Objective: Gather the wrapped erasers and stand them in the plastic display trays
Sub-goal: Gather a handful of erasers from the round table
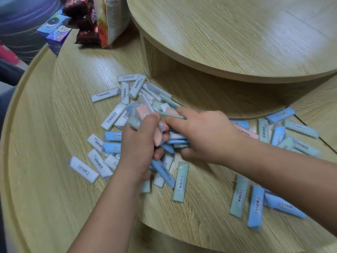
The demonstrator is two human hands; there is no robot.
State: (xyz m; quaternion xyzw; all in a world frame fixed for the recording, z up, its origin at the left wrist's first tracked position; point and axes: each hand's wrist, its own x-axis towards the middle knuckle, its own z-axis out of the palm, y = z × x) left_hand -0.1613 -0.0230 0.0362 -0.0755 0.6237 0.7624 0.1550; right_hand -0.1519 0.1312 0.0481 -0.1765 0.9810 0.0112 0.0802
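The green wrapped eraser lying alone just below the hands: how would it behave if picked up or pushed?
Probably stiff: the green wrapped eraser keeps straight edges lying flat on the table. Its flat faces suggest sliding, not rolling. The glossy wrap may be slippery, and it is likely light, since the left hand grips a bundle of erasers.

Table (45,143): round, light wood, lower tier under a second round top (237,33).
Erasers (179,181): scattered flat, middle to right.
Bags (109,21): far edge.

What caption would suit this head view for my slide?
Left hand and right hand gather wrapped erasers scattered on a wooden table.
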